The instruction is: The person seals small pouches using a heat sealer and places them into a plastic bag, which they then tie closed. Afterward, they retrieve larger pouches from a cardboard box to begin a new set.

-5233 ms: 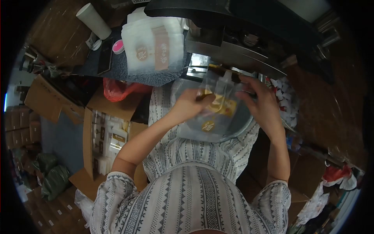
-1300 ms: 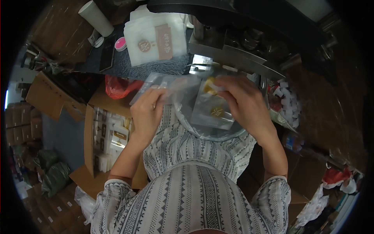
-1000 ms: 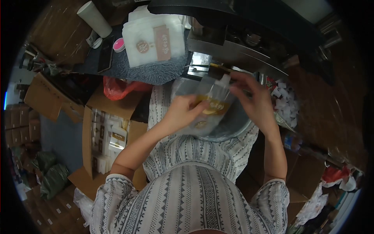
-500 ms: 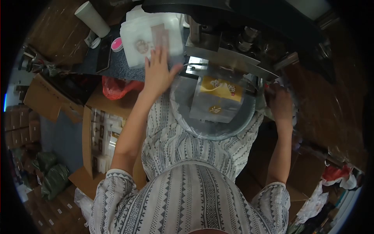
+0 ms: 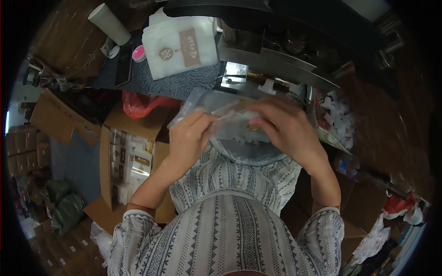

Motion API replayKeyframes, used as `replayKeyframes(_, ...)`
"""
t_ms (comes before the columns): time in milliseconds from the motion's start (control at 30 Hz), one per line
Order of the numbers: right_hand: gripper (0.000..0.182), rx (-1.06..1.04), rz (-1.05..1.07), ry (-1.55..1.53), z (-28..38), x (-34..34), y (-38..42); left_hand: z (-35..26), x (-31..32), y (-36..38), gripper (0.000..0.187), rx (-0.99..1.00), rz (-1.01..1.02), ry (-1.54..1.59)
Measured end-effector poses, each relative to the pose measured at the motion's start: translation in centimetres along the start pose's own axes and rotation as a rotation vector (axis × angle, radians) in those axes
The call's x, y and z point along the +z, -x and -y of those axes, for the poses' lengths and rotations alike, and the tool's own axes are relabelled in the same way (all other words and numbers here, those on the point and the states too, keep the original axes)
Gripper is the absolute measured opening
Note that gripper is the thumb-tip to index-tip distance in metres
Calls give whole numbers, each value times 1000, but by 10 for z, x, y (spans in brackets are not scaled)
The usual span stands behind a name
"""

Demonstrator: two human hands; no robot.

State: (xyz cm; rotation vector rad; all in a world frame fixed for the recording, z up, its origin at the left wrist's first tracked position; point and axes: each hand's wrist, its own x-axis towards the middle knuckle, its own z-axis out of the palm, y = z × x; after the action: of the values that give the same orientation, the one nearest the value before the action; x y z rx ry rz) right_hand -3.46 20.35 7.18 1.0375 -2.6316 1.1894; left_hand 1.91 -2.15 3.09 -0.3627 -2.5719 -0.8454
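My left hand (image 5: 191, 135) is closed, thumb and fingers pinching the edge of a translucent plastic bag (image 5: 195, 102). The bag spreads between both hands, above a round grey tub (image 5: 251, 160) at my lap. My right hand (image 5: 292, 131) reaches in from the right with curled fingers at the bag's other side; blur hides exactly what they hold. A bit of gold print (image 5: 252, 127) shows beneath the right thumb. Beyond the left hand, a stack of white printed pouches (image 5: 177, 50) lies on a grey fluffy cloth (image 5: 202, 77).
Metal machine parts (image 5: 281, 57) span the top right. An open bag of small white pieces (image 5: 340, 115) stands to the right. At the left are an open carton (image 5: 105, 170) of packed pouches, a red plastic bag (image 5: 138, 105), a phone (image 5: 124, 65) and a white cup (image 5: 109, 24).
My left hand has come down off the pouch stack to the translucent bag. My right hand has moved left from the bag of white pieces to meet it above the tub.
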Motion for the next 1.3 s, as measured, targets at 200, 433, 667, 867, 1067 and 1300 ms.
replayKeyframes(200,28,331,-40,-178,-20,-8,7,-10,39,-20,17,-197,514,365)
replayKeyframes(433,26,472,-200,323,-47,-42,39,-6,79,-67,30,-840,538,1057)
replayKeyframes(667,20,621,-149,610,-117,-29,62,71,51,-69,65,-269,-16,112)
replayKeyframes(867,23,663,-81,431,-102,-43,60,85,48,-17,56,-21,41,-342)
replayKeyframes(1067,15,703,-245,-59,-36,-48,52,61,6,0,14,-257,14,-181)
replayKeyframes(1300,19,255,-44,-301,5,-7,13,-9,-1,-2,12,-58,4,26)
